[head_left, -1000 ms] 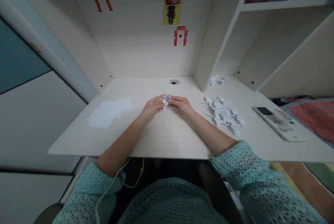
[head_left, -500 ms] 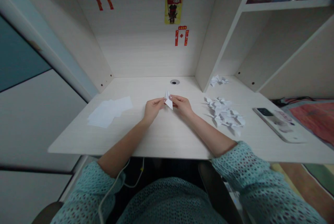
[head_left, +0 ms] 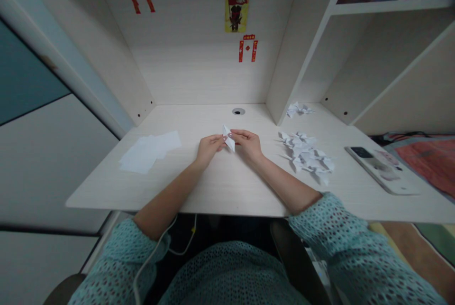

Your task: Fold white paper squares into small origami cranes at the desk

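A small folded piece of white paper [head_left: 228,137] is pinched between my two hands just above the middle of the pale wooden desk [head_left: 227,186]. My left hand [head_left: 208,148] grips its left side with closed fingertips. My right hand [head_left: 249,143] holds its right side the same way. The paper forms a narrow pointed shape that slants from upper left to lower right.
A pile of several folded white paper figures [head_left: 305,154] lies right of my hands, with a few more [head_left: 297,109] in the shelf recess. Flat white sheets [head_left: 149,151] lie at the left. A phone [head_left: 379,169] rests at the far right. A cable hole [head_left: 238,111] sits at the back.
The paper has gone from a crumpled-looking wad low between my fingers to a flat pointed shape. My hands stayed at the same spot on the desk.
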Action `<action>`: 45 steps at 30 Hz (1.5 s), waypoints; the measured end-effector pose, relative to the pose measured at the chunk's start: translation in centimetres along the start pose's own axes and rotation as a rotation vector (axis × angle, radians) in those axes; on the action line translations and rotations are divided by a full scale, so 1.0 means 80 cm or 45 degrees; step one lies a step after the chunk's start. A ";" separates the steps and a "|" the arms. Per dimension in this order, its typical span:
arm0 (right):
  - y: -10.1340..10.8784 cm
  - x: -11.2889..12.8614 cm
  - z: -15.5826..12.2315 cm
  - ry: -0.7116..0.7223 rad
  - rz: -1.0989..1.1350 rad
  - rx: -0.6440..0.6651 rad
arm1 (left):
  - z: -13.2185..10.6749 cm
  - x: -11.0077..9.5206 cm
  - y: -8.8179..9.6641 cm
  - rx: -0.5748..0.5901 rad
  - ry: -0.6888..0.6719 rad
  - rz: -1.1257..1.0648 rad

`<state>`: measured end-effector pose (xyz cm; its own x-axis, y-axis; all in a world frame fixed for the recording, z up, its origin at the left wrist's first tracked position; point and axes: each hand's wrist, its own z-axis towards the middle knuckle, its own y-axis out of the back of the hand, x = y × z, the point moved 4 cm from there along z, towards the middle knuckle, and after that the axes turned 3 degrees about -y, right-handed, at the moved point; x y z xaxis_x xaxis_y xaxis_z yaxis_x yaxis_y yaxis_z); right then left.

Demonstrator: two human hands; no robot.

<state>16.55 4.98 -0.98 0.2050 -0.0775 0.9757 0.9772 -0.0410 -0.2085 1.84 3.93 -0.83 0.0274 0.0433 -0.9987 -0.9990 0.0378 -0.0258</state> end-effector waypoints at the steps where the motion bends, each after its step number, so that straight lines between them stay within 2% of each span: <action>1: 0.000 0.000 0.000 0.003 -0.003 0.006 | 0.000 0.000 0.000 0.001 0.006 0.002; 15: 0.001 0.010 0.007 0.009 -0.138 0.174 | 0.002 -0.004 0.006 0.060 0.082 0.034; 19: -0.006 0.010 0.003 0.047 -0.121 0.203 | 0.003 -0.007 0.010 -0.016 0.011 0.100; 24: -0.008 0.005 0.001 0.014 -0.228 0.234 | 0.003 -0.015 0.018 -0.187 -0.047 0.022; 30: -0.013 0.001 -0.006 -0.080 -0.152 0.304 | 0.004 -0.014 0.018 -0.232 -0.108 -0.062; 34: -0.016 0.002 -0.005 -0.074 -0.141 0.267 | 0.005 -0.009 0.016 -0.171 -0.003 -0.247; 39: -0.018 -0.001 0.001 -0.033 -0.159 0.310 | 0.003 -0.009 0.017 -0.207 0.111 -0.349; 45: -0.017 -0.007 -0.001 -0.067 -0.195 0.390 | 0.003 -0.012 0.014 -0.207 -0.090 -0.224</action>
<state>15.11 5.01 -1.23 0.0497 -0.0421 0.9979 0.9667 0.2533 -0.0374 0.69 4.15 0.12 0.1980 0.1200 -0.9728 -0.9713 -0.1099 -0.2112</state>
